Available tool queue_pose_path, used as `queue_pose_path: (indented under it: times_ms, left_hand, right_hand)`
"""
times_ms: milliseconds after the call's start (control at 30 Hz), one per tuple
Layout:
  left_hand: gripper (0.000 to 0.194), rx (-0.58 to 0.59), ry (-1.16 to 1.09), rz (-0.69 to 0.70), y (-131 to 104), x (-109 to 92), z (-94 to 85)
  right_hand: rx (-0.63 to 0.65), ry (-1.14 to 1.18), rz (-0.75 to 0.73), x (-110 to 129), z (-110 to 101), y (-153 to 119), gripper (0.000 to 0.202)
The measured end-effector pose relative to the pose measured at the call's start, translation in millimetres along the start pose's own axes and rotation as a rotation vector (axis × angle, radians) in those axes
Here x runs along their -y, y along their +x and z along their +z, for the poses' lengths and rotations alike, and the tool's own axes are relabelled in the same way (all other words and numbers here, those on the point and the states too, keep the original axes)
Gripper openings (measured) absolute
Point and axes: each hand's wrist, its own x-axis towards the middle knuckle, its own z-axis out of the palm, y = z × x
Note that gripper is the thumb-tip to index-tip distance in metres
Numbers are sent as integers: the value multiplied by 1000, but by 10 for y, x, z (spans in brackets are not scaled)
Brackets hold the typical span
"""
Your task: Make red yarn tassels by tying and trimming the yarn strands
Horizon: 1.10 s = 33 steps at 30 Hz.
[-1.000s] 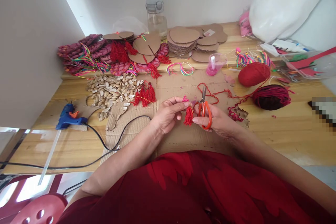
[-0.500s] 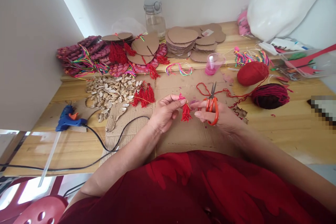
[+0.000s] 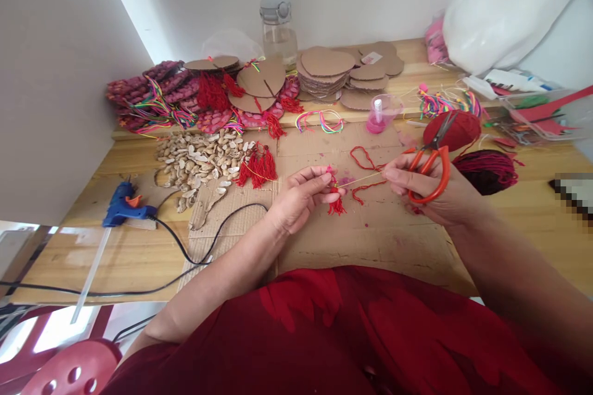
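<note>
My left hand [image 3: 299, 200] is closed on a small red yarn tassel [image 3: 337, 206], pinched near its pink top above the cardboard sheet [image 3: 333, 241]. A thin yellow thread [image 3: 362, 179] runs taut from the tassel to my right hand [image 3: 428, 188], whose thumb and finger pinch its other end. Orange-handled scissors [image 3: 445, 174] hang on the same right hand, blades pointing up and away. Below the thread lies a loose length of red yarn [image 3: 364, 190]. Finished-looking red tassels [image 3: 257, 166] rest to the left of my left hand.
Peanut shells [image 3: 204, 160] and a blue glue gun [image 3: 123, 205] with a black cord lie left. Cardboard shapes [image 3: 324, 68], a water bottle [image 3: 279, 37] and a pink cup [image 3: 376, 122] stand behind. Red yarn [image 3: 456, 129] and dark yarn [image 3: 488, 171] balls sit right.
My right hand has moved right and away from the tassel, drawing the yellow thread out straight. The scissors went along with it. My left hand keeps its hold on the tassel.
</note>
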Motion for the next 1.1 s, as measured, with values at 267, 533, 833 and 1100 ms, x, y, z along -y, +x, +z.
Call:
queue_pose_path:
  times_ms: [267,533,833,1100]
  left_hand:
    - [21,60,145,-162,-43,37,13]
    - [14,78,115,-207,-24,16,-15]
    - [10,59,123,-259,0,42,-47]
    - [13,7,62,-178,3,-24,-52]
  right_hand:
    - [-99,-449,-299,265,9,171,20]
    - [-109,-448,-230,97,102,384,23]
    - [-52,-753,-121,124,162,302,24]
    - [393,-1166,-131,-86,-13,-225,25]
